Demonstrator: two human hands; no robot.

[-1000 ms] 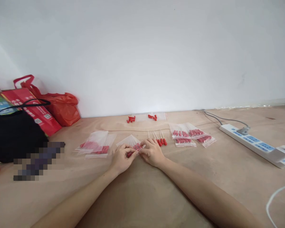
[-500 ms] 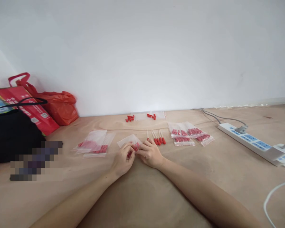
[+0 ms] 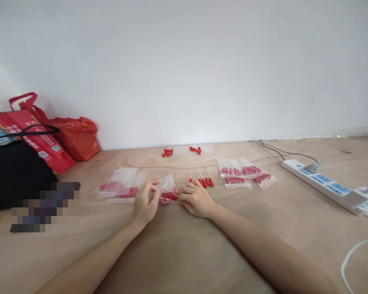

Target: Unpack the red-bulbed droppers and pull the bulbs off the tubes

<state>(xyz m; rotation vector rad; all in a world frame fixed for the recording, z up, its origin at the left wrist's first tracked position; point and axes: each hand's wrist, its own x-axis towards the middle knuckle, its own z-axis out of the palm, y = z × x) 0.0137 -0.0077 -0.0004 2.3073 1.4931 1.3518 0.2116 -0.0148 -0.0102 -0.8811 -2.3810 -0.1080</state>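
Note:
A small clear zip bag (image 3: 166,182) with several red pieces in it lies in front of me, between my hands. My right hand (image 3: 198,199) has its fingers curled at the bag's right edge and seems to pinch that corner. At the bag's left side is my left hand (image 3: 145,203), thumb and fingers apart, with nothing visible between them. Several red-tipped sticks (image 3: 206,181) lie just beyond my right hand. Left of my left hand, filled bags (image 3: 122,188) overlap in a pile.
More filled bags (image 3: 233,173) lie to the right. Loose red pieces (image 3: 168,152) and a flat clear bag (image 3: 180,150) sit near the wall. A white power strip (image 3: 325,183) with cords stands at right. A black bag (image 3: 18,173) and a red plastic bag (image 3: 76,136) are at left.
My left hand has let go of the small bag and moved left, its fingers spreading. The bag now shows more fully, while my right hand stays at its right edge.

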